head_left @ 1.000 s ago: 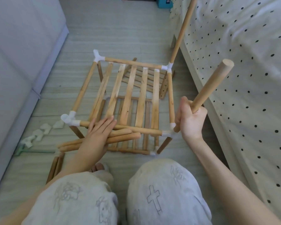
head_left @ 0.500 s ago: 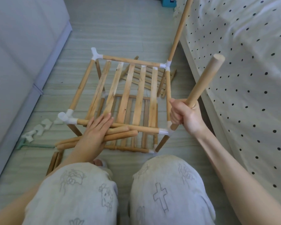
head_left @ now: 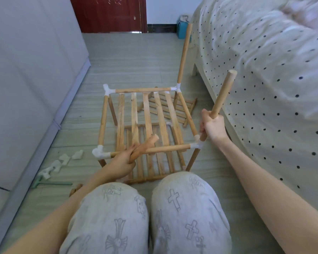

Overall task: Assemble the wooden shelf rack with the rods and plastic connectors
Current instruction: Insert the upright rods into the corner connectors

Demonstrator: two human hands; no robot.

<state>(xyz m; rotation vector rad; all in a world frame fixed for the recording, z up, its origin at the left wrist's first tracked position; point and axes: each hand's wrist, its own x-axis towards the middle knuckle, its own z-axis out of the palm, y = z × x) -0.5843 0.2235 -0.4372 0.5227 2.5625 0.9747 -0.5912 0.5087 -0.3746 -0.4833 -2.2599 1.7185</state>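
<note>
- Head view: the half-built shelf rack (head_left: 145, 123) is seen at frame centre, standing on the floor (head_left: 136, 61) just above the person's knees (head_left: 147, 213)
- Its top tier is formed by wooden slats (head_left: 147, 114) framed by rods joined at white plastic connectors; a lower slatted tier is visible beneath
- An upright rod (head_left: 184, 54) is seated in the far-right corner connector (head_left: 178, 88), reaching toward upper centre of frame
- A second rod (head_left: 221, 94) is gripped by the right hand (head_left: 212, 125), fingers curled round its lower part; it is tilted up to the right, its lower end at the near-right corner connector (head_left: 198, 143); whether it is fully seated cannot be told
- Loose short rods (head_left: 145, 146) are held by the left hand (head_left: 123, 162) at lower centre, fingers wrapped round them, just over the front rail (head_left: 165, 149); the count is blurred
- The near-left corner connector (head_left: 99, 153) is seen with its top socket open
- Spare white connectors (head_left: 62, 160) are scattered at left of frame, near a green tool (head_left: 50, 183) lying flat
- Another slatted panel (head_left: 174, 107) is lying on the floor behind the rack
- A dotted bed cover (head_left: 264, 79) fills the right side; a pale cabinet (head_left: 26, 79) fills the left; a red door (head_left: 108, 13) is at the top
</note>
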